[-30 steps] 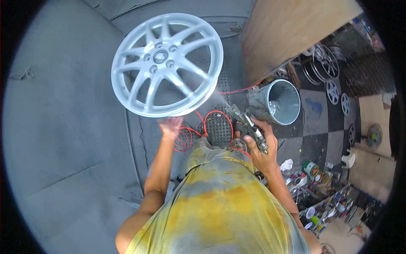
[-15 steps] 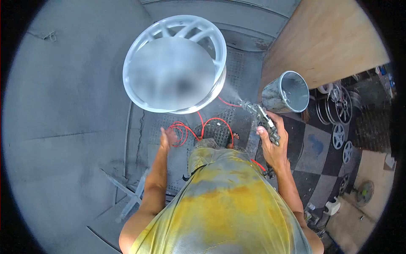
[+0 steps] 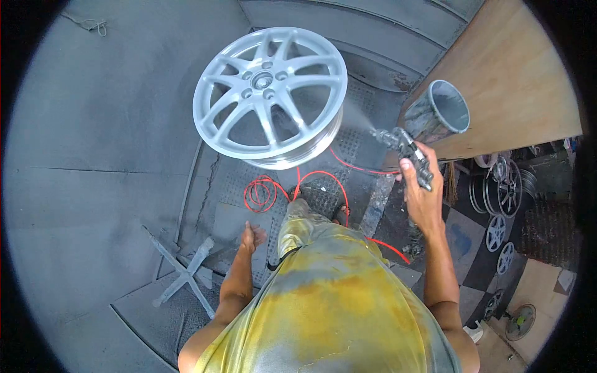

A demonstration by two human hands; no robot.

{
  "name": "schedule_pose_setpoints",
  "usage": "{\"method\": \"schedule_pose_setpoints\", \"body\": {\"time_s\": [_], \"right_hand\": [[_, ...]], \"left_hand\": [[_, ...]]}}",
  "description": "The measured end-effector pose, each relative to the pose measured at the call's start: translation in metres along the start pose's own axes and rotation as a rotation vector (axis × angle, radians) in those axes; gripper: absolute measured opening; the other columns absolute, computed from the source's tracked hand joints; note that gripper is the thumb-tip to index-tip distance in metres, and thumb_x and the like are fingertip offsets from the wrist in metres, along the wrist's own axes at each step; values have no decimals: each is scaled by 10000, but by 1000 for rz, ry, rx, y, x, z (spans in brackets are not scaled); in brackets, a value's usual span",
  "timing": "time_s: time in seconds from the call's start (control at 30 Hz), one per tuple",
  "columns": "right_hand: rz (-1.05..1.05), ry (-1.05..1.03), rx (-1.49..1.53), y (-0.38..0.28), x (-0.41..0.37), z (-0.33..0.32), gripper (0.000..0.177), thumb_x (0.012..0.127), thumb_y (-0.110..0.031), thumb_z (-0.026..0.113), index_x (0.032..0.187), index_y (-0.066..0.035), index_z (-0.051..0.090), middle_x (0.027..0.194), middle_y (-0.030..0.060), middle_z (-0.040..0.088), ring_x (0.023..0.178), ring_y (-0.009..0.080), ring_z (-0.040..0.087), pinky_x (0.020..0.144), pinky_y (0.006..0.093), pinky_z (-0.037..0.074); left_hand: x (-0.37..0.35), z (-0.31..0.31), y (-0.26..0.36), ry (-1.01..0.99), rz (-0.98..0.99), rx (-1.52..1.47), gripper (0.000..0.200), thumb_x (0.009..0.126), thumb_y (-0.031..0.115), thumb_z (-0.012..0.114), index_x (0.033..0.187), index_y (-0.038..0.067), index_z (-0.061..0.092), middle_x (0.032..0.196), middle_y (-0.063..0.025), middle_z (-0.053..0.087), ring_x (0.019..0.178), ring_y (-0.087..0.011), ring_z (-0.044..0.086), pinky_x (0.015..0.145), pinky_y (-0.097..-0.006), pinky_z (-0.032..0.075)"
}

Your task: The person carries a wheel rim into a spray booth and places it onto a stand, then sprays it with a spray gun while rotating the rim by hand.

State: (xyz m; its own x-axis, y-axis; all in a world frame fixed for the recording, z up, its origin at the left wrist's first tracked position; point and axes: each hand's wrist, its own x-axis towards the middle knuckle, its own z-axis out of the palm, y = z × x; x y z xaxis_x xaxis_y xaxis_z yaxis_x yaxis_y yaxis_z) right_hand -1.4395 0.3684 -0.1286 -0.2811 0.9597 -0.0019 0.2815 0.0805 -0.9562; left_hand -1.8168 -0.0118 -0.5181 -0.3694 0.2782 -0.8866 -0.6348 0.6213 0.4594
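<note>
My right hand (image 3: 426, 186) is wrapped round a spray gun (image 3: 404, 149), its nozzle pointing left. A grey, paint-streaked cup (image 3: 429, 115) appears above the gun, its open mouth towards the upper right. Fine mist (image 3: 356, 118) leaves the nozzle towards the right side of a silver-white alloy wheel (image 3: 264, 84). Spokes, bolt holes and a centre hole show on the wheel's face; its support is hidden. My left hand (image 3: 252, 236) is held out low, holding nothing, fingers apart and slightly blurred, below a coil of red hose (image 3: 260, 194).
Red hose (image 3: 345, 193) runs over the floor around my feet. A grey cross-shaped stand (image 3: 185, 273) is at lower left. Grey panels (image 3: 112, 124) line the left, with a wooden board (image 3: 504, 81) at right. Several other wheels (image 3: 496, 233) and a fan (image 3: 521, 322) are farther right.
My right hand and the spray gun have moved up and right, the cup with them. My left hand has drawn back towards my body. The wheel's face, blurred earlier, is now clear.
</note>
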Motion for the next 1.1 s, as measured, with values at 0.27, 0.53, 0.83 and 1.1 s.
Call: {"method": "schedule_pose_setpoints", "body": {"time_s": [0.27, 0.53, 0.83, 1.1], "right_hand": [[-55, 119, -124, -53, 60, 2, 327, 1045, -260, 663, 1272, -30, 611, 829, 2, 615, 709, 75, 568, 625, 256, 465], [-82, 182, -214, -121, 104, 35, 375, 1057, -407, 615, 1232, -76, 635, 715, -13, 555, 593, 49, 551, 418, 227, 377], [4, 71, -243, -191, 109, 97, 385, 1050, -430, 618, 1184, -70, 648, 774, -8, 578, 665, 62, 605, 441, 223, 409], [62, -172, -190, -228, 84, 121, 307, 1055, -357, 626, 1159, -69, 647, 761, -7, 625, 623, 40, 531, 457, 202, 369]], "left_hand": [[44, 90, 156, -218, 236, -397, 914, 1025, 748, 274, 1539, 2, 391, 1414, -202, 599, 1172, -327, 642, 1018, -488, 522], [129, 84, 255, -256, 408, -631, 796, 1001, 719, 382, 1529, 124, 405, 1455, -169, 563, 1292, -337, 590, 1036, -534, 524], [111, 78, 415, -166, 534, -631, 714, 997, 698, 408, 1445, 151, 512, 1344, -132, 647, 1165, -296, 674, 885, -510, 614], [117, 76, 444, -167, 593, -700, 702, 997, 690, 415, 1420, 143, 535, 1318, -127, 662, 1135, -289, 688, 849, -505, 625]]}}
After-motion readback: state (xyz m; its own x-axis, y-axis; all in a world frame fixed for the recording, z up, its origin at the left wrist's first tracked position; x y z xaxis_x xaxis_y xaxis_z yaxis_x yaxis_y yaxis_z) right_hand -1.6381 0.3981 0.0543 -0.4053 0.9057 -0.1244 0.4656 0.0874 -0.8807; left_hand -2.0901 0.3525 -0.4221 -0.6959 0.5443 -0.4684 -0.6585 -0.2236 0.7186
